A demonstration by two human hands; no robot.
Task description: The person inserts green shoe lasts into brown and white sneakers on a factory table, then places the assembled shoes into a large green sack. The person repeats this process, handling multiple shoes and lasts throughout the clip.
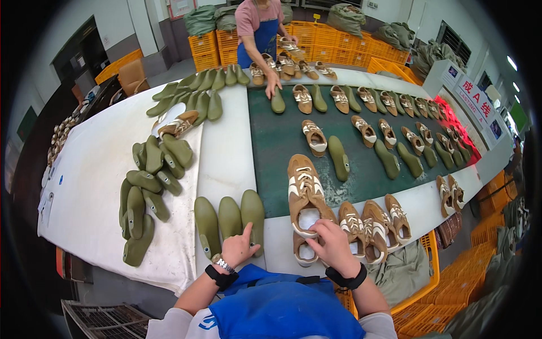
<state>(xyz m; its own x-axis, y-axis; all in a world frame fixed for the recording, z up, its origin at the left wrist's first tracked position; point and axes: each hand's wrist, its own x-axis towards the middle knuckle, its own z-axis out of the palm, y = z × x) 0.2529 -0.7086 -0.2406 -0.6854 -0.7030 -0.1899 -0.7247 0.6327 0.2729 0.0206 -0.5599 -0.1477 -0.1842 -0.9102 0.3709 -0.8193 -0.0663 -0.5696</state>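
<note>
My right hand [334, 244] grips the heel collar of a brown and white lace-up sneaker [305, 183], its toe pointing away from me; another sneaker [305, 252] shows partly beneath it. At the near edge three green shoe lasts stand in a row, and my left hand [240, 248] is at the lower end of the rightmost shoe last [252, 210]. Its index finger and thumb are spread apart, with the other fingers curled. Right of the held shoe, several more sneakers [374, 229] line the white edge.
A green conveyor belt [282, 164] carries sneakers paired with lasts. Across it, a co-worker's hand [273, 82] touches a last. Loose lasts [144, 181] are heaped on the white table [96, 169] at left. An orange crate [432, 260] stands below the right edge.
</note>
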